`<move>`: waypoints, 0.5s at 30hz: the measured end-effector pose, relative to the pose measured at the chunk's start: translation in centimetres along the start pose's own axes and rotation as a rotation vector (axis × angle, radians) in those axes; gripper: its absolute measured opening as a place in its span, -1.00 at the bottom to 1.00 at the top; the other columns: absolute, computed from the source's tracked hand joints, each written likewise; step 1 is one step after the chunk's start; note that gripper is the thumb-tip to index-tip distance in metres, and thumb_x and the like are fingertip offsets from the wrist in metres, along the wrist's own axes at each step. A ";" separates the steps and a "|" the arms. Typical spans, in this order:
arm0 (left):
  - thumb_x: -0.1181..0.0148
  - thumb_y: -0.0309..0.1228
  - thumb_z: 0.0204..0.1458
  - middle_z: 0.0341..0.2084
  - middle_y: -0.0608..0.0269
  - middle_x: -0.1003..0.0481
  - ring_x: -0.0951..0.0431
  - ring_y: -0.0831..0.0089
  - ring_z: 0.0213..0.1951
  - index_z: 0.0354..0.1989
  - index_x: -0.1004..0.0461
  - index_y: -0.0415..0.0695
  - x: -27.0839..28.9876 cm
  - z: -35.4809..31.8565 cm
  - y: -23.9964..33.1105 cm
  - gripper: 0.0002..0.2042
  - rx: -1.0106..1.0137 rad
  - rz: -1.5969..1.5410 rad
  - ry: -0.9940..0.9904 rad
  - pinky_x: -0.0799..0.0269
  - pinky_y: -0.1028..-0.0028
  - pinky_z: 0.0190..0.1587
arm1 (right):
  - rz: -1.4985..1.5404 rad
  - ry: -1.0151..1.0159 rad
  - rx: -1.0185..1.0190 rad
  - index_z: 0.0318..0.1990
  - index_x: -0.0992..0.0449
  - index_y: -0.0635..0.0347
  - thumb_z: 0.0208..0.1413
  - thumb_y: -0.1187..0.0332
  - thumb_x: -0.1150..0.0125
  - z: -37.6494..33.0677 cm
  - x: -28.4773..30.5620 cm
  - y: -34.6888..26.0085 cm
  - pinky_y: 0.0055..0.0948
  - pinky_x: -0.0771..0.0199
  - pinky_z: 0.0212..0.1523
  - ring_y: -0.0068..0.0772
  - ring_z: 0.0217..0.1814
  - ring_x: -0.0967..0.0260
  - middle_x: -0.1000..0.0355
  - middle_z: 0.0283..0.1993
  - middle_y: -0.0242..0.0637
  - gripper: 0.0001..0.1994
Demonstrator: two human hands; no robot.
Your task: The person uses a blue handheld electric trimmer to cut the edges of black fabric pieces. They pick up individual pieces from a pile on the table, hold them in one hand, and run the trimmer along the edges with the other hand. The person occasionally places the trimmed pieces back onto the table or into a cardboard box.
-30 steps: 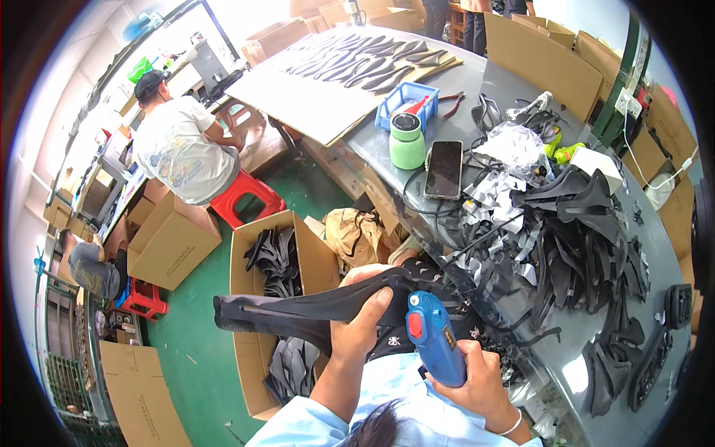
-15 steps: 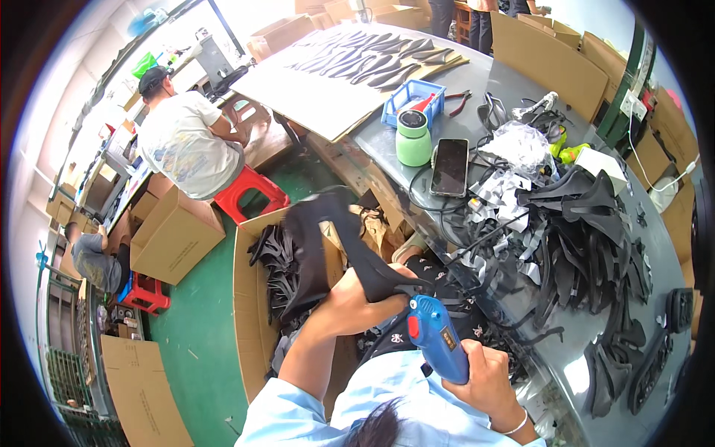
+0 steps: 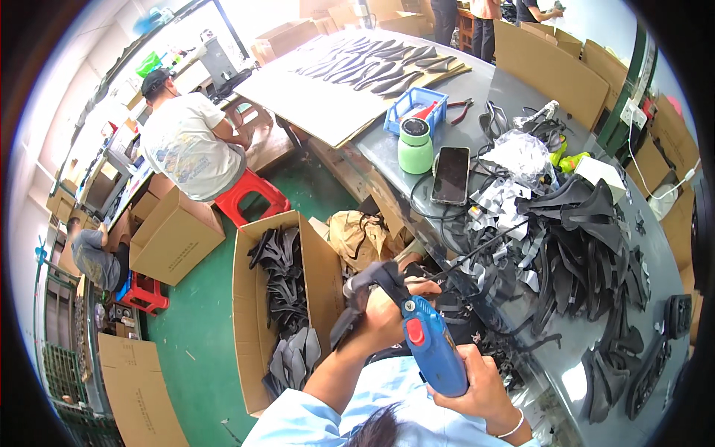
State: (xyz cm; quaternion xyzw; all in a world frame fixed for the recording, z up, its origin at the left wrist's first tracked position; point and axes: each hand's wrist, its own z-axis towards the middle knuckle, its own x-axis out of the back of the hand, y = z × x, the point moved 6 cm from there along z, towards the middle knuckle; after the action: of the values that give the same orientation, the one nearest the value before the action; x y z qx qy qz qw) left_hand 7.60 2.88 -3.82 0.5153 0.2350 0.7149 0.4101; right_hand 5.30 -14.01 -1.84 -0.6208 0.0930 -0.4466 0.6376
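Observation:
My left hand (image 3: pixel 381 316) is closed around a black flexible piece (image 3: pixel 348 319), blurred by motion, which hangs over and beside the fingers. In my right hand (image 3: pixel 480 387) is a blue handheld power tool (image 3: pixel 434 350) with a red button, my fingers wrapped round its lower end. The tool's upper end meets the black piece close to my left fingers; its working tip is hidden there. Left of my left hand stands an open cardboard box (image 3: pixel 246 328) holding several black and grey curved pieces (image 3: pixel 285 290).
On the grey table (image 3: pixel 514 313) at right lie a heap of black saddle-shaped pieces (image 3: pixel 581 246), white scraps (image 3: pixel 499 205), a phone (image 3: pixel 450 175), a green bottle (image 3: pixel 415 149), a blue basket (image 3: pixel 391 119) and pliers (image 3: pixel 463 112). A person (image 3: pixel 186 141) sits on a red stool (image 3: pixel 249 197).
My left hand has turned and moved slightly right, swinging the black piece down from over the box, so more of the box's contents and a tan bag show. The power tool has shifted slightly.

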 end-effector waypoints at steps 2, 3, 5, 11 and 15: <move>-0.24 -0.51 -0.11 -0.38 0.18 -0.53 -0.54 0.33 -0.34 -0.23 -0.51 -0.21 -0.9 -0.5 0.1 -0.78 -0.012 0.039 0.047 -0.44 0.44 -0.24 | 0.046 0.004 0.011 -0.19 -0.28 0.32 -0.31 0.37 -0.43 0.0 0.0 0.0 -0.43 -0.44 -0.54 -0.29 -0.59 -0.45 -0.40 -0.57 -0.21 -0.49; -0.24 -0.51 -0.10 -0.38 0.19 -0.53 -0.54 0.34 -0.34 -0.23 -0.51 -0.20 -1.5 -0.9 -0.4 -0.78 -0.038 0.027 0.073 -0.44 0.44 -0.25 | 0.035 0.002 0.023 -0.20 -0.27 0.31 -0.31 0.35 -0.45 0.0 0.0 0.0 -0.47 -0.44 -0.53 -0.35 -0.58 -0.45 -0.41 -0.56 -0.23 -0.48; -0.25 -0.49 -0.10 -0.36 0.19 -0.54 -0.54 0.41 -0.31 -0.23 -0.52 -0.20 -2.3 -1.6 -1.2 -0.78 0.045 -0.061 0.014 -0.43 0.46 -0.24 | 0.015 -0.005 0.045 -0.22 -0.26 0.29 -0.32 0.31 -0.49 0.2 0.0 -0.1 -0.55 -0.43 -0.52 -0.48 -0.57 -0.45 -0.43 -0.53 -0.27 -0.45; -0.21 -0.49 -0.10 -0.34 0.21 -0.46 -0.47 0.42 -0.28 -0.27 -0.42 -0.17 -3.9 -4.5 -4.8 -0.81 0.275 -0.245 -0.197 -0.38 0.43 -0.22 | -0.114 0.099 0.158 -0.16 -0.26 0.32 -0.33 0.37 -0.44 0.8 1.5 -1.6 -0.39 -0.43 -0.54 -0.25 -0.61 -0.41 -0.39 -0.52 -0.17 -0.44; -0.23 -0.52 -0.17 -0.23 0.33 -0.33 -0.31 0.55 -0.14 -0.25 -0.31 -0.15 -4.1 -4.8 -0.5 -0.71 0.451 -0.995 -0.269 -0.23 0.44 -0.03 | -0.198 0.299 0.124 -0.14 -0.25 0.31 -0.32 0.34 -0.47 1.3 1.9 0.0 -0.34 -0.44 -0.52 -0.18 -0.57 -0.42 -0.40 -0.48 -0.13 -0.42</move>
State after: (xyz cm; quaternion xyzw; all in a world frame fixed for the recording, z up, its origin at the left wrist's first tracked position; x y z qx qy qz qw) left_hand 3.87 0.13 -8.13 0.5040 0.5423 0.2954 0.6038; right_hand 7.24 -14.40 -0.74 -0.5132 0.0976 -0.5991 0.6068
